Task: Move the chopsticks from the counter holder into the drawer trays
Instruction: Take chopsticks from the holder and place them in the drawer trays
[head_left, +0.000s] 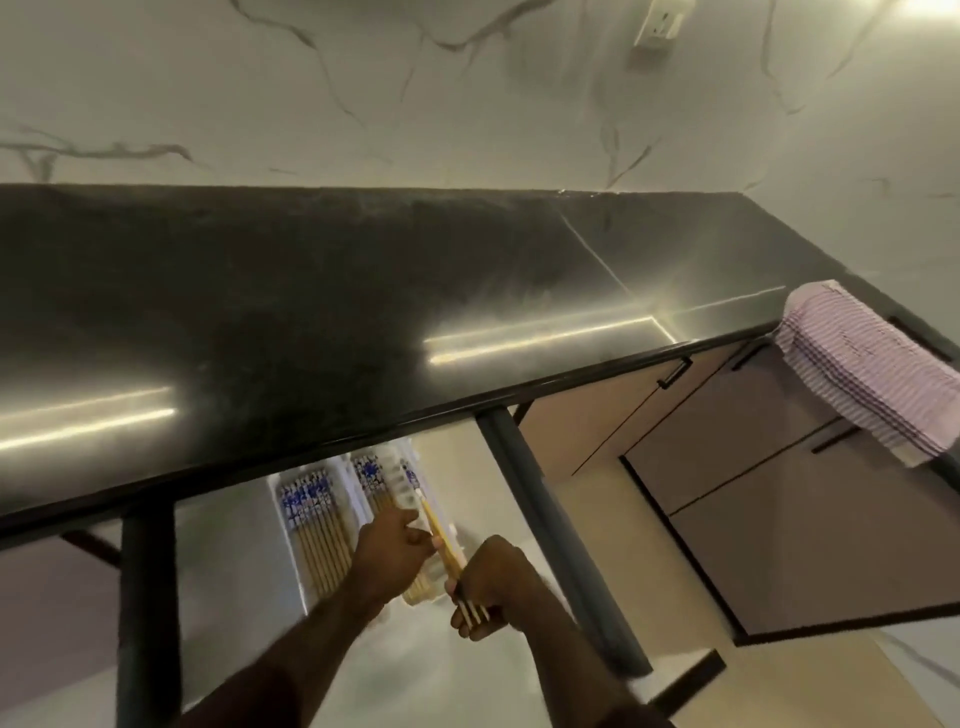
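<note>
An open drawer (218, 561) below the black counter holds white trays. The left tray (311, 535) is filled with several wooden chopsticks with blue-and-white patterned tops. A second tray (395, 478) to its right holds more of them. My left hand (392, 545) pinches a few chopsticks (439, 535) near their middle, above the right tray. My right hand (493, 584) is closed around the thin ends of the same bundle. The counter holder is out of view.
The black counter (363, 312) spans the view, with a marble wall behind. A pink striped cloth (862, 364) hangs over the counter edge at right. Dark drawer rails (550, 519) flank the drawer, and closed cabinet fronts (779, 493) lie to the right.
</note>
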